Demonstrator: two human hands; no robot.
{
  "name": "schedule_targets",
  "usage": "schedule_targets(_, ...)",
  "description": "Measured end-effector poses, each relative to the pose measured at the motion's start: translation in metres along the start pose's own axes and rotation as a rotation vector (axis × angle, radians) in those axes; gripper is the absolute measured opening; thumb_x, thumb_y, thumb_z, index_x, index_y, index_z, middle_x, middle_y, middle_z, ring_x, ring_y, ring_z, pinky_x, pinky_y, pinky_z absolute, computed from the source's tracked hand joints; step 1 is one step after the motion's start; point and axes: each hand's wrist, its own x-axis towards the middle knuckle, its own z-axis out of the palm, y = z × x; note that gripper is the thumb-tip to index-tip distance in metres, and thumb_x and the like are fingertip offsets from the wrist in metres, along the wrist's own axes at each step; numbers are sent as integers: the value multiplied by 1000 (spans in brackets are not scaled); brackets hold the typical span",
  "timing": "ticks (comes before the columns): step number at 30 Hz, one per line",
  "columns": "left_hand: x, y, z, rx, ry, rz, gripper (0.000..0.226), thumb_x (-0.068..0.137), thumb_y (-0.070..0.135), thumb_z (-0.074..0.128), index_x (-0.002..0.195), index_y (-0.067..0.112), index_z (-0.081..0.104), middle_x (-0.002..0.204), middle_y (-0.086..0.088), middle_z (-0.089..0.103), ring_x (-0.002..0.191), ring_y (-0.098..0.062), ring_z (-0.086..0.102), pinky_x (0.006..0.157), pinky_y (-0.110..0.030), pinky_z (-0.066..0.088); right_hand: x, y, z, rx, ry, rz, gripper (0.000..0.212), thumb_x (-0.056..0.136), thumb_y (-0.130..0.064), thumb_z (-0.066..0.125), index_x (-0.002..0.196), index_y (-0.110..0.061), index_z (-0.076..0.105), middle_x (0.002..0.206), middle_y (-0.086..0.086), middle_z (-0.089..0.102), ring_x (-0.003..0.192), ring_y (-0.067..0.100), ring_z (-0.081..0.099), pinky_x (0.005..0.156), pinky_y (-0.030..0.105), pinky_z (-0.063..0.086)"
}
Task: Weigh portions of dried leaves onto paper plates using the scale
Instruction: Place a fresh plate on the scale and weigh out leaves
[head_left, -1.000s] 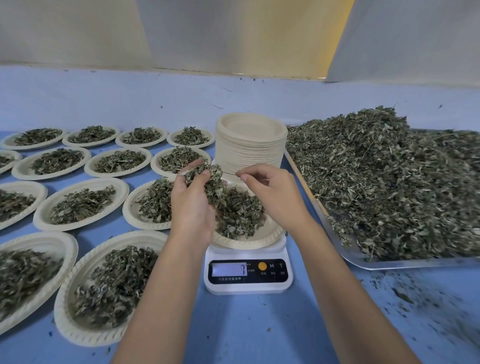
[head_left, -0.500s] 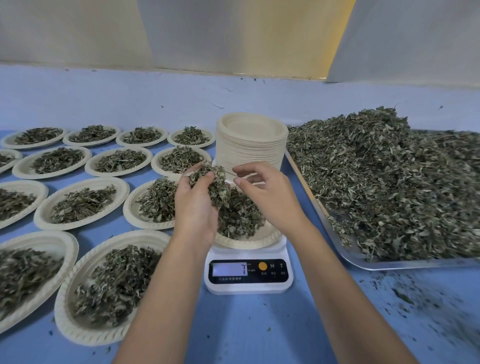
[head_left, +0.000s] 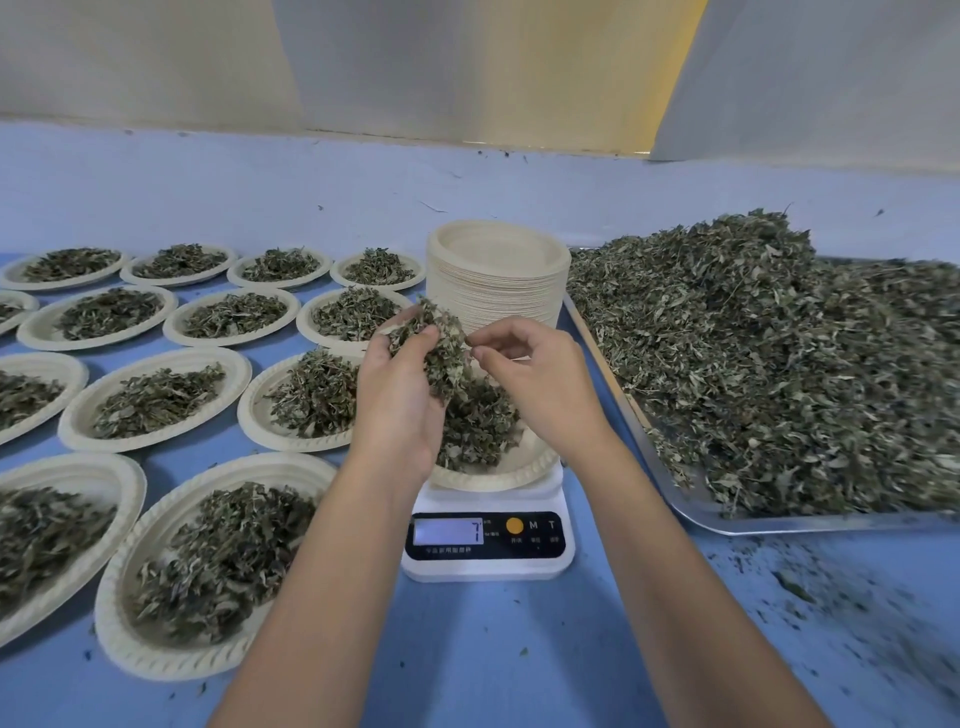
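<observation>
Portion top-up: left hand (head_left: 400, 400) cups leaves (head_left: 441, 358); right hand (head_left: 540, 384) pinches some above the plate (head_left: 498, 474) on the scale (head_left: 488, 564). Next, sprinkle sparingly, watching the display (head_left: 448, 531).

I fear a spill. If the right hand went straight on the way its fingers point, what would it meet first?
The clump of dried leaves that the left hand holds; the right hand looks almost on it, though depth is unclear.

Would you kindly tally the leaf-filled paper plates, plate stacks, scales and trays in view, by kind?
Scales: 1
Leaf-filled paper plates: 14, one of them on the scale
Stacks of empty plates: 1
Trays of leaves: 1
Total: 17
</observation>
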Motion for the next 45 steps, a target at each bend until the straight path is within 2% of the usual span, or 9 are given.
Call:
schedule_targets(3,-1,-6,10,8,-18,-6,20,95,3,50,95,22,59,90,-2,73,93,-19,67,84,-35,53,-1,2,-5,-14,22,12,16,85,-10,65,83,-25,68,77,-18,64,67,-10,55,63,4,41)
schedule_targets(13,-4,-50,66,-38,-46,-145,22,93,2,50,92,23,59,120,-17,62,119,-34,55,95,-44,44,-5,21,-46,-119,196,184,15,88,-10,54,78,-15,64,68,-7,58,62,3,49,61,17,38)
schedule_targets(19,-11,-91,109,-64,-79,-253,22,93,1,50,87,21,57,100,-11,62,93,-26,59,71,-33,48,-7,38,-71,-71,518,335,37,101,-27,36,80,-10,61,84,9,61,80,24,53,73,33,35)
schedule_targets(22,-16,-113,124,11,-124,-283,23,94,3,50,87,23,59,93,-4,62,81,-17,59,65,-26,50,-9,52,-85,-66,605,425,39,102,-29,35,106,-4,66,112,16,63,107,29,55,92,36,38)
schedule_targets(25,-18,-126,130,117,-173,-369,17,94,8,52,96,24,60,90,-4,64,75,-17,61,62,-25,50,-6,66,-95,-33,630,530,38,101,-30,38,102,-1,62,109,20,60,101,29,55,84,33,40)
schedule_targets(30,-19,-131,135,179,-311,-510,38,92,25,55,128,13,57,121,-11,63,109,-24,61,83,-32,49,-5,71,-101,-11,708,583,30,99,-24,42,108,0,57,121,22,55,107,27,52,92,34,40)
schedule_targets(36,-16,-131,134,193,-363,-417,23,96,25,47,113,33,59,132,4,54,121,-17,52,105,-41,41,-8,66,-101,22,752,526,23,94,-14,43,110,-13,59,121,7,58,115,24,52,104,44,38)
schedule_targets(42,-18,-127,131,227,-352,-455,33,96,29,47,124,17,60,121,-4,62,111,-20,58,94,-36,48,-8,67,-100,-94,670,598,27,92,-14,43,105,-23,64,119,-2,62,124,14,48,116,46,-8)
schedule_targets(45,-21,-126,133,270,-379,-439,32,99,26,43,122,11,59,109,-7,65,103,-19,60,92,-34,48,-8,67,-100,-14,656,558,24,88,-6,46,98,-22,62,116,4,62,114,20,55,112,46,28)
